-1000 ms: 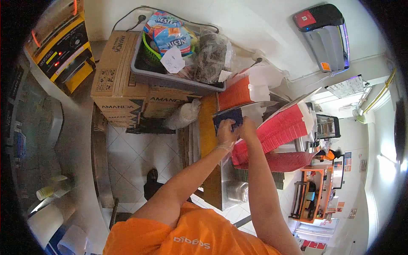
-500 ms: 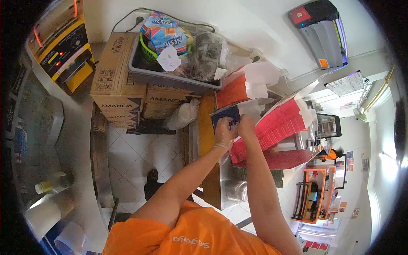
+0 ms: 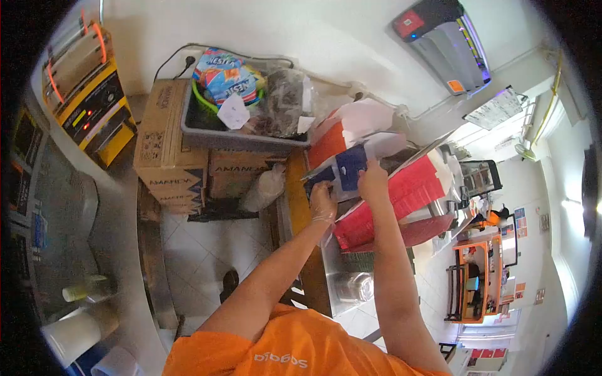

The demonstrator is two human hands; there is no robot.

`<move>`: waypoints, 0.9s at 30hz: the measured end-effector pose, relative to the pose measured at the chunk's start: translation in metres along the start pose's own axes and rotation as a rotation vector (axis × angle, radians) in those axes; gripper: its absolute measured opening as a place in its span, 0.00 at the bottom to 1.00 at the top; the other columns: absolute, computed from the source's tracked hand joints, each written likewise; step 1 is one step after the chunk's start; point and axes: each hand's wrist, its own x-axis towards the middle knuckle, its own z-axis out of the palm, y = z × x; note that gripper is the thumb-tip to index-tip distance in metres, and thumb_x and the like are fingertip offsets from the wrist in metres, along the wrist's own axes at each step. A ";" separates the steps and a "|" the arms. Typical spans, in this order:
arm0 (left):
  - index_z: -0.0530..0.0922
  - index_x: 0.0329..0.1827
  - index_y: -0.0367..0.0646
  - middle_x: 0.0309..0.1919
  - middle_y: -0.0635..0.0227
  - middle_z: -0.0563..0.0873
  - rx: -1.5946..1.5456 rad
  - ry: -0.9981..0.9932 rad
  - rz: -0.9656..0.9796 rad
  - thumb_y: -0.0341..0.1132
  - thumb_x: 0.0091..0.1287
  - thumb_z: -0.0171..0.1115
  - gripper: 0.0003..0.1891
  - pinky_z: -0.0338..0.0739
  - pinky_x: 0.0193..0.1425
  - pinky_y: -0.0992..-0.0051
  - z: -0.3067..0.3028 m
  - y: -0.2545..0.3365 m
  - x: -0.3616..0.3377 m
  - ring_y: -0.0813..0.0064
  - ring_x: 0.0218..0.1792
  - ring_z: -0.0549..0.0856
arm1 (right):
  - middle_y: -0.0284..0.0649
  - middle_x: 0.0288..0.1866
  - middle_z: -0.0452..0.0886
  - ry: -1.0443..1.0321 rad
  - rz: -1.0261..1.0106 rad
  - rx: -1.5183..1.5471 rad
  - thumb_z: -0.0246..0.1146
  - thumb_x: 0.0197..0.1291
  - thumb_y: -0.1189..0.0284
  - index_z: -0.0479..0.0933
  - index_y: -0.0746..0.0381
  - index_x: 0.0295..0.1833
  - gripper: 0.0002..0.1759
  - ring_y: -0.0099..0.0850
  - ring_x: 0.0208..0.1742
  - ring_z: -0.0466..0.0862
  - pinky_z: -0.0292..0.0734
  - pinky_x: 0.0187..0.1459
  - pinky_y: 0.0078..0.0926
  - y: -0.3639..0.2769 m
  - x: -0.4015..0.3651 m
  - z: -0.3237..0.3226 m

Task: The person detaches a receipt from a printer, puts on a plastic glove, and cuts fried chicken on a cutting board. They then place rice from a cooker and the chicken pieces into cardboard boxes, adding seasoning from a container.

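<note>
A dark blue and white folded paper carton (image 3: 348, 164) is stretched between my two hands, its white flap reaching toward the wall. My left hand (image 3: 323, 202), with something clear and shiny around the wrist, is closed on the carton's near left part. Closed fingers of my right hand (image 3: 374, 180) grip its right edge. Beside my right hand lies a long row of red flat cartons (image 3: 401, 193). Past the blue carton is a stack of orange-red cartons (image 3: 327, 145) with white flaps. My fingertips are partly hidden.
A grey bin (image 3: 244, 141) with packets and a plastic-wrapped bundle stands on cardboard boxes (image 3: 169, 182). A clear container (image 3: 355, 287) sits at the table's near end. On the left are a yellow-black machine (image 3: 94, 109) and a metal counter (image 3: 128, 250). A wall-mounted device (image 3: 448, 44) is upper right.
My hands have moved apart, and more of the blue carton shows, opened out between them. My right hand has shifted right. The whole view has also tilted slightly.
</note>
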 end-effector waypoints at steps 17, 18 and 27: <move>0.81 0.65 0.48 0.72 0.51 0.68 0.111 -0.133 0.580 0.45 0.60 0.79 0.30 0.74 0.68 0.55 -0.080 0.107 -0.012 0.52 0.65 0.75 | 0.59 0.49 0.87 0.094 -0.020 0.207 0.72 0.60 0.75 0.82 0.68 0.53 0.17 0.60 0.53 0.86 0.80 0.55 0.51 -0.006 -0.034 -0.036; 0.81 0.65 0.48 0.72 0.51 0.68 0.116 -0.131 0.583 0.45 0.60 0.79 0.30 0.74 0.68 0.55 -0.080 0.111 -0.010 0.52 0.65 0.75 | 0.59 0.49 0.87 0.081 -0.031 0.177 0.72 0.60 0.75 0.82 0.68 0.53 0.16 0.60 0.52 0.86 0.80 0.55 0.51 -0.007 -0.033 -0.035; 0.84 0.57 0.51 0.73 0.44 0.68 0.221 -0.171 0.622 0.46 0.54 0.83 0.28 0.70 0.72 0.49 -0.076 0.112 -0.006 0.40 0.69 0.72 | 0.61 0.45 0.87 0.085 0.029 0.309 0.69 0.59 0.78 0.83 0.69 0.50 0.13 0.61 0.50 0.86 0.80 0.53 0.53 -0.014 -0.042 -0.055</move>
